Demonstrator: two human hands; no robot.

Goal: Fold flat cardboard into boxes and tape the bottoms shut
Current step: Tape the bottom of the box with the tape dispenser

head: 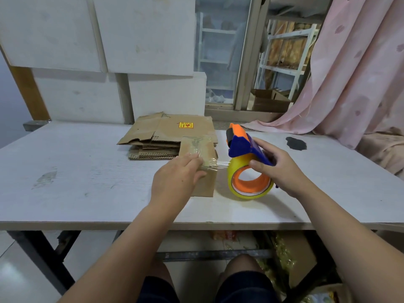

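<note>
On the table (87, 171), just before the flat cardboard stack (166, 132), we press our flat left hand (177, 180) on the box (205, 184) while our right hand (277, 169) grips the tape dispenser (242, 145) beside it, tape (220, 166) stretched between.

Both bare forearms reach forward. The left grip (175, 178) lies palm-down, fingers straight and pressing. The right grip (277, 169) curls thumb and fingers round a tape dispenser (240, 147).
</note>
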